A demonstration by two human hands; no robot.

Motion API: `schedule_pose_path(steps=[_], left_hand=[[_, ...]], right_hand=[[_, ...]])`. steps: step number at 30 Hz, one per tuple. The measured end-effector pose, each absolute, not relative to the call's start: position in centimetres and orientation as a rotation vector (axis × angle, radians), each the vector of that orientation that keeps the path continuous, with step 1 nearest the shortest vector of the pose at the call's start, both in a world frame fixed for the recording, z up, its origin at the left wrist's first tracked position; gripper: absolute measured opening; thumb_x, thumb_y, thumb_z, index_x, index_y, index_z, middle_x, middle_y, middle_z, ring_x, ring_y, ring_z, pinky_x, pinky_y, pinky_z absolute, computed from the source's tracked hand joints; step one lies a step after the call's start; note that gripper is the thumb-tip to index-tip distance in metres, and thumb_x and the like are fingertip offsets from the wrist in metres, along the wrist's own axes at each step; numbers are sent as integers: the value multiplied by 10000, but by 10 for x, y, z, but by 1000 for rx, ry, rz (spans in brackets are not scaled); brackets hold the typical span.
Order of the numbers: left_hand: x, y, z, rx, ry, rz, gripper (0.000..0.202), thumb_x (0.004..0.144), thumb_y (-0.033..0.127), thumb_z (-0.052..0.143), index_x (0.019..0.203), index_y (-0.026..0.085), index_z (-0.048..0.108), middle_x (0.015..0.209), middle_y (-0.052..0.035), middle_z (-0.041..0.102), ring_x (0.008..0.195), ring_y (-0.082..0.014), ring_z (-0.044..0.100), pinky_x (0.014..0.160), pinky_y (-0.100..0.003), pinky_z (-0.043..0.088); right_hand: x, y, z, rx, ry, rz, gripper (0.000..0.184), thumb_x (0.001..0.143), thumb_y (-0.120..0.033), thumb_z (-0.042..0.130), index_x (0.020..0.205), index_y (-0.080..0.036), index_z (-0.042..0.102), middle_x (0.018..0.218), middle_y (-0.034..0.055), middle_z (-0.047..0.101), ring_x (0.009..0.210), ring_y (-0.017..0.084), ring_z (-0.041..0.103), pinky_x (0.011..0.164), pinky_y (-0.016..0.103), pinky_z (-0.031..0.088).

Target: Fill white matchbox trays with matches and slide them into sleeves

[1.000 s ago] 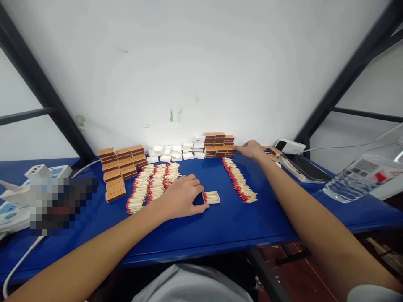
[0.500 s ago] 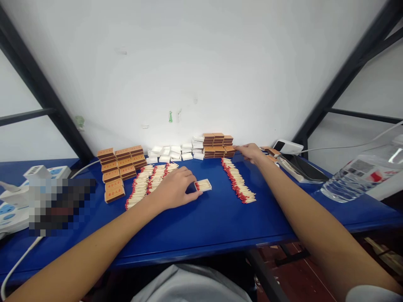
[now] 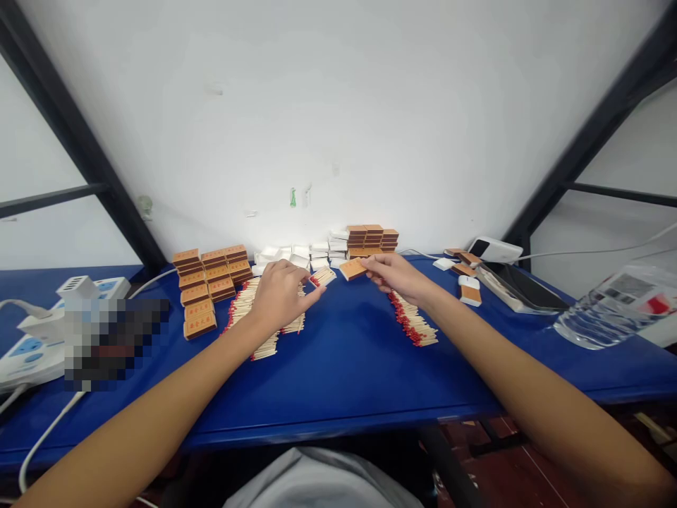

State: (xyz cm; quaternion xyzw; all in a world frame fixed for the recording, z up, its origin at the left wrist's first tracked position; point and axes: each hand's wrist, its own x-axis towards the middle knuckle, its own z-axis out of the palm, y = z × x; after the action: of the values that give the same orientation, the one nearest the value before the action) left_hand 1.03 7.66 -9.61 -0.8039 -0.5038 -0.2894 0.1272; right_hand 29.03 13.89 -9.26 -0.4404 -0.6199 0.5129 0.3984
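My left hand (image 3: 284, 293) is closed on a white matchbox tray (image 3: 324, 277) filled with red-tipped matches, held raised over the table. Facing it, my right hand (image 3: 394, 275) pinches an orange matchbox sleeve (image 3: 352, 269) by its right end. A small gap separates tray and sleeve. Rows of loose matches (image 3: 242, 305) lie under and beside my left hand, partly hidden by it. Another row of matches (image 3: 415, 323) runs below my right hand. Behind the sleeve stands a stack of orange sleeves (image 3: 372, 236), with white trays (image 3: 320, 250) piled to its left.
Stacked orange matchboxes (image 3: 211, 275) stand at the left, near a power strip (image 3: 32, 356) with cables. On the right are scattered box parts (image 3: 468, 291), a phone (image 3: 529, 286), a white power bank (image 3: 494, 248) and a tilted water bottle (image 3: 608, 303). A wall backs the blue table (image 3: 338, 381).
My right hand has brought an orange sleeve left and forward from the stack. My left hand has lifted the match-filled tray and moved it up and left, towards the sleeve's level.
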Motion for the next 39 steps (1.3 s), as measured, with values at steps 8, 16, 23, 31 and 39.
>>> schedule_pose_path(steps=[8, 16, 23, 31, 39], left_hand=[[14, 73, -94, -2340, -1484, -886, 298, 953, 478, 734, 909, 189, 796, 895, -107, 777, 979, -325, 703, 935, -490, 529], [17, 71, -91, -2415, -1601, -1152, 202, 921, 432, 770, 942, 233, 798, 978, -57, 800, 1026, -295, 687, 918, -453, 540], [19, 67, -85, -2416, -1621, -1374, 159, 920, 413, 779, 911, 255, 800, 939, -5, 814, 1027, -269, 695, 923, -426, 536], [20, 67, -89, -2484, -1585, -1325, 198, 898, 438, 810, 969, 253, 814, 986, -29, 812, 1039, -271, 702, 907, -422, 548], [21, 67, -88, -2478, -1576, -1382, 199, 898, 447, 821, 954, 256, 813, 978, -24, 819, 1025, -271, 718, 914, -425, 544]], right_hand=[[270, 129, -105, -1021, -1571, 1260, 515, 809, -655, 856, 755, -209, 605, 680, -22, 540, 557, 93, 453, 426, 215, 348], [272, 130, -103, -1004, -1473, 1385, 516, 752, -625, 904, 767, -206, 603, 716, -20, 545, 604, 103, 479, 442, 224, 341], [271, 131, -105, -994, -1450, 1399, 525, 775, -644, 888, 767, -201, 607, 725, -9, 579, 599, 101, 490, 440, 221, 358], [271, 130, -103, -989, -1408, 1391, 380, 909, -522, 824, 820, -196, 649, 773, 41, 687, 588, 114, 559, 425, 218, 411], [268, 123, -100, -949, -1376, 1509, 284, 1000, -458, 727, 971, -176, 725, 892, 93, 780, 607, 120, 619, 452, 211, 474]])
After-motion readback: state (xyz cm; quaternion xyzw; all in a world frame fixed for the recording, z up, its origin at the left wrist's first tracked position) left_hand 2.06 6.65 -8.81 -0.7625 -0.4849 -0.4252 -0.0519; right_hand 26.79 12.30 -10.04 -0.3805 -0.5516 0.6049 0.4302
